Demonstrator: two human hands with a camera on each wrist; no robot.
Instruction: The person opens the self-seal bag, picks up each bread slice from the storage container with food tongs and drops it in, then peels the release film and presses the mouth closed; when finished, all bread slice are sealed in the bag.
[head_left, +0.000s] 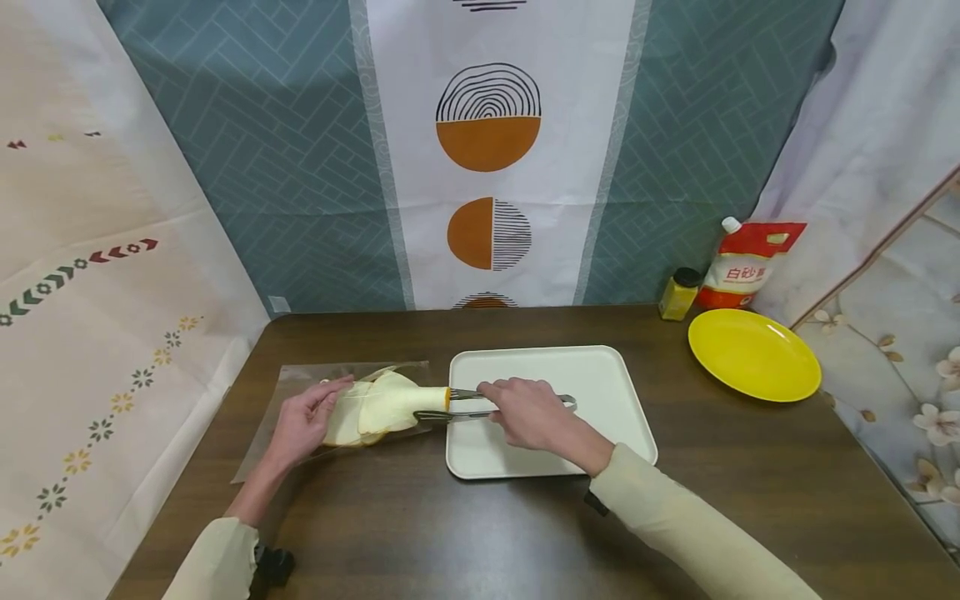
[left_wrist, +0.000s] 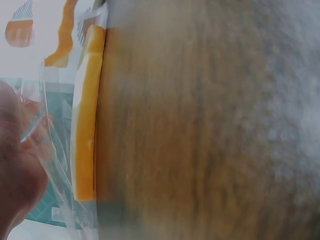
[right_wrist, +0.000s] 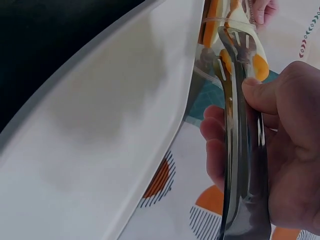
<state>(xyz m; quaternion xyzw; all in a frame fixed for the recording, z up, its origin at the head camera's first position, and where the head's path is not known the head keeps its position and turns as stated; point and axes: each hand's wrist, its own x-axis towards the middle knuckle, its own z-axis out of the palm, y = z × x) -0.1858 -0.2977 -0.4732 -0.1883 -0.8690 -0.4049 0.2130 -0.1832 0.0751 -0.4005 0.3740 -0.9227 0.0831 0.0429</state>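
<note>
Head view: tray (head_left: 592, 371) separates bread (head_left: 390, 402) from plate (head_left: 753, 354).

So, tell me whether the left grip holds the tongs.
No, the right grip holds the tongs, while the left grip holds the clear bag.

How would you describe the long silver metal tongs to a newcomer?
On the dark brown wooden table lies a white rectangular tray. Over it, the right hand holds the long silver metal tongs, tips at the pale, orange-crusted bread slices. Unlike tray and bread, they are shiny, narrow and two-armed.
</note>
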